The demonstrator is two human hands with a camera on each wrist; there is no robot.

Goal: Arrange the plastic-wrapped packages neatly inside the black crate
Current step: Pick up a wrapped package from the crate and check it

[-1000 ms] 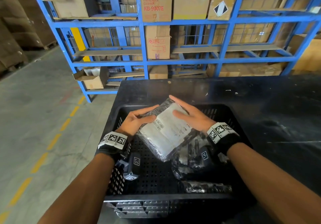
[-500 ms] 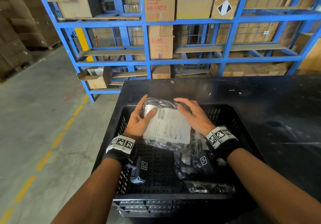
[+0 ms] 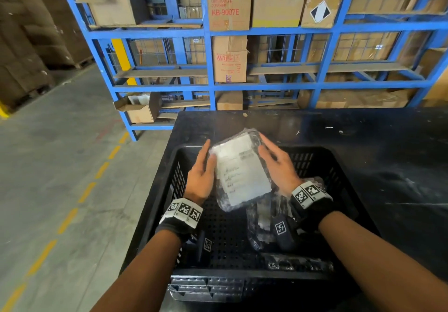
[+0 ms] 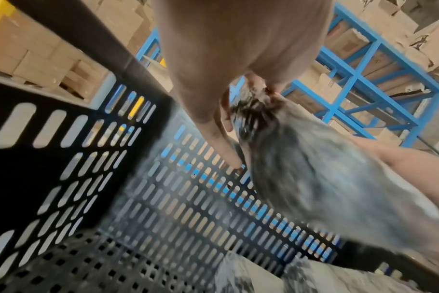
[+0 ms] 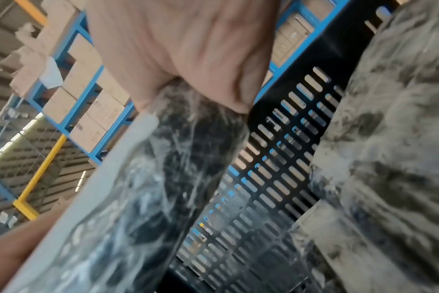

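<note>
A plastic-wrapped package [image 3: 240, 168] with a white paper label is held between both hands over the far half of the black crate [image 3: 169, 190]. My left hand [image 3: 202, 176] grips its left edge with the thumb on top. My right hand [image 3: 278, 166] grips the right edge. In the left wrist view the left hand [image 4: 213, 79] lies along the blurred package [image 4: 313, 178]. The right wrist view shows the right hand [image 5: 188, 49] clamped on the package [image 5: 138, 178]. Two more wrapped packages lie in the crate, one under my right wrist [image 3: 264, 224] and one by the front wall [image 3: 298, 264].
The crate sits at the left end of a black table [image 3: 363, 147]. Blue shelving [image 3: 208, 57] with cardboard boxes stands behind it. Concrete floor with a dashed yellow line [image 3: 87, 190] lies to the left. The crate's perforated floor [image 3: 225, 239] is bare on the left.
The package has turned from a diagonal lie to nearly lengthwise and moved toward the crate's far wall. Both hands have shifted forward with it along its sides.
</note>
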